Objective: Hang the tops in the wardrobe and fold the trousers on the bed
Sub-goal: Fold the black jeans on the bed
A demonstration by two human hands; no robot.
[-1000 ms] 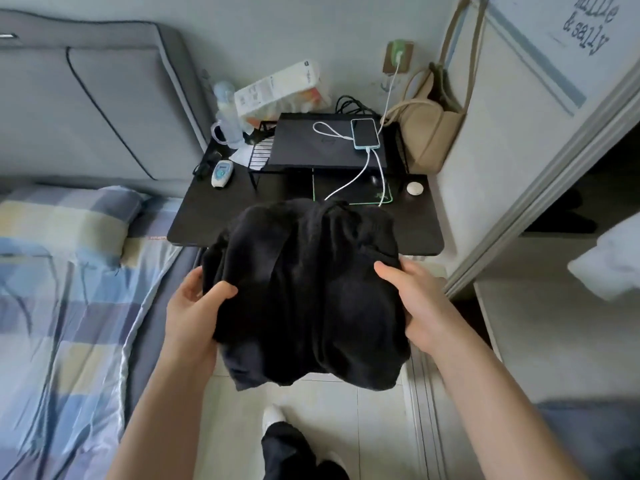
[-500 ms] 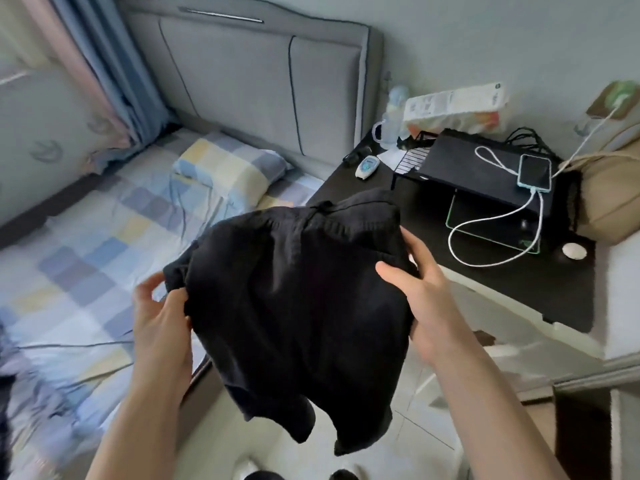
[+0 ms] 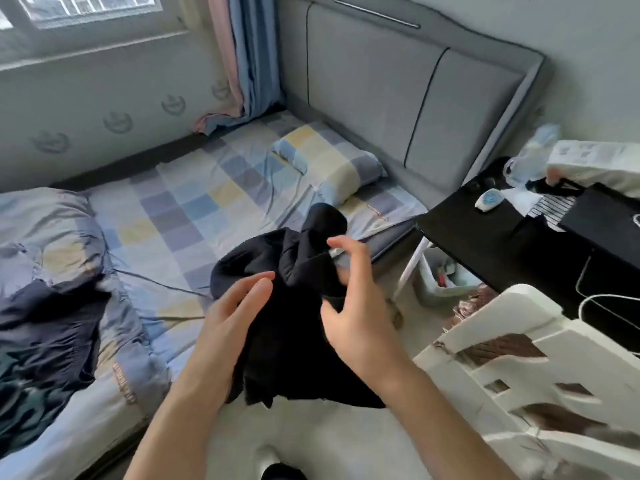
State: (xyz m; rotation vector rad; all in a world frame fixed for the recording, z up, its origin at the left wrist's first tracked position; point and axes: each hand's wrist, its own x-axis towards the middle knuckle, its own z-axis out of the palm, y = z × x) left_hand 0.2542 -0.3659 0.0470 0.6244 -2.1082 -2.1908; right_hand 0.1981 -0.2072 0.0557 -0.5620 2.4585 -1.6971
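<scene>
While the view swung from worktop to bed (image 3: 214,188), black trousers (image 3: 284,306) bunched up. Left hand (image 3: 228,317) and right hand (image 3: 353,306) grips loosened, fingers half-open around cloth. Folding comes next.

only one view on my end, the head cam, looking forward and down from standing height, so both forearms come up from the bottom edge with the left hand (image 3: 232,308) and right hand (image 3: 349,303) close in, mid frame. it faces across the bed (image 3: 194,216) toward the grey headboard (image 3: 398,88) and the window wall, with the black desk (image 3: 512,237) at the right edge. wide lens, so the edges bend, and no second view shares anything with it.
</scene>
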